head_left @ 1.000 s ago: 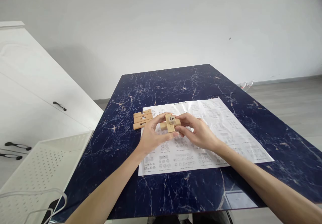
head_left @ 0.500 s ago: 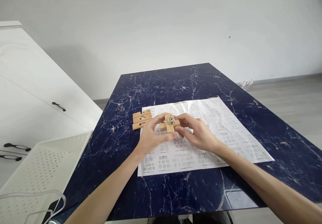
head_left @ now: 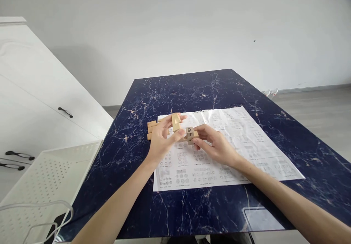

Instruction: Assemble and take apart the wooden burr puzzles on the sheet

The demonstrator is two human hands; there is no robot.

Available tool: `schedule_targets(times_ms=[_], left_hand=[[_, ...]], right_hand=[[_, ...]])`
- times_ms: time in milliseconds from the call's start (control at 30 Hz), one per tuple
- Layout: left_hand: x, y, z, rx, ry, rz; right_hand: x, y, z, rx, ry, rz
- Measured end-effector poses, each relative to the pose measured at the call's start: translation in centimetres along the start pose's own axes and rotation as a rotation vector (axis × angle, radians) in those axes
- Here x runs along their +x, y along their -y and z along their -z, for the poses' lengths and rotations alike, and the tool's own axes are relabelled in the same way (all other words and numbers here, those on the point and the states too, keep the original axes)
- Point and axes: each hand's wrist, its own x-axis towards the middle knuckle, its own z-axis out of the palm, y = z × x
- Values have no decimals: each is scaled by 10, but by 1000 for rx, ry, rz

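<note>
Head view: left hand, fingers pinching a pale wooden piece over the printed sheet. Right hand, fingers gripping a wooden block inked "G" and "3", near the first. Other wooden sticks at sheet's left edge, dark blue counter below.

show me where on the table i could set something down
The table is bare between the paper sheet and its far edge, and along the sheet's right. Crowding is around the sheet's left half: loose wooden pieces, the left hand holding a wooden piece, the right hand holding the marked block.
</note>
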Motion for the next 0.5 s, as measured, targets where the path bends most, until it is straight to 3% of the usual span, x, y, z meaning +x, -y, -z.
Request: schedule_targets(times_ms=[200,300,500], left_hand=[[-2,7,-8,135,-153,56],[-3,13,-10,287,-167,70],[-4,25,-6,757,-130,-157]], right_hand=[[2,-5,4,37,-108,-34],[4,-6,7,97,-179,-60],[8,-1,10,141,-271,-145]])
